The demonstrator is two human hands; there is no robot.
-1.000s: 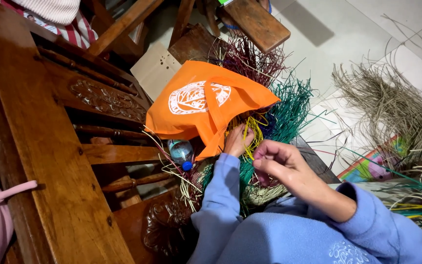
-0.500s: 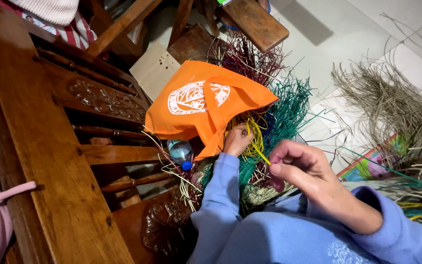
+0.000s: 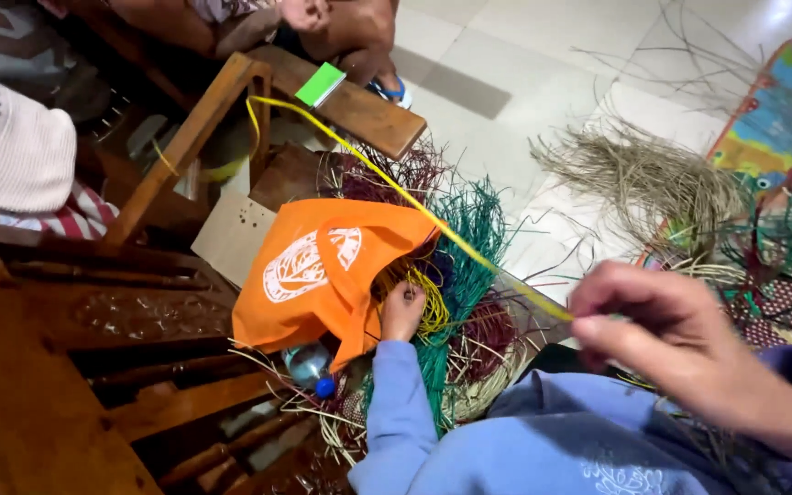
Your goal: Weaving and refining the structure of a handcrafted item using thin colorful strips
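My left hand [image 3: 402,310] is closed on a bunch of yellow strands [image 3: 428,307] at the mouth of an orange cloth bag [image 3: 323,270]. My right hand [image 3: 666,330] is raised near the camera, pinching one long yellow strip [image 3: 396,188] that stretches up and left across the bag toward a wooden frame [image 3: 199,128]. Teal strands [image 3: 474,229] and dark red strands [image 3: 405,170] fan out from under the bag. Light blue sleeves cover both my arms.
A dark wooden bench [image 3: 38,367] fills the left. A clear bottle with a blue cap [image 3: 309,367] lies under the bag. Dry pale fibres [image 3: 653,179] lie on white floor tiles beside a colourful mat [image 3: 781,82]. Another person's legs [image 3: 341,27] are at the top.
My right hand has risen and moved right, drawing one yellow strip out long. The view tilted up, showing more floor and the other person. My left hand stayed at the bag.
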